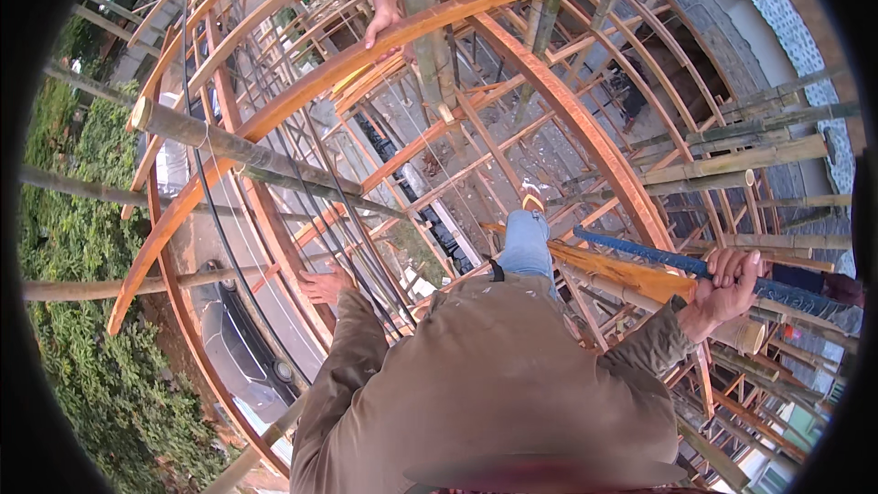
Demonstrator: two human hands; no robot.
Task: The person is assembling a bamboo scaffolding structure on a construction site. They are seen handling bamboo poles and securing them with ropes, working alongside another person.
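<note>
My left hand (322, 285) lies with its fingers spread against a reddish-brown wooden beam (283, 252), holding nothing. Over on the right, my right hand (721, 300) is closed around a long, worn blue bar (640, 249). That bar runs slantwise above an orange-brown plank (626, 273) and a bamboo pole. Ahead of me, a long curved wooden beam (320, 87) arcs across the frame. Another person's hand (382, 26) rests on it, and that person's other arm reaches its far right part.
Below me opens a deep lattice of timber and bamboo poles (265, 157), with the ground far down. My shoe (531, 197) is on the framework. Black cables (203, 192) hang at the left, above a parked car (242, 348) and green trees. A grey wall (732, 27) stands at right.
</note>
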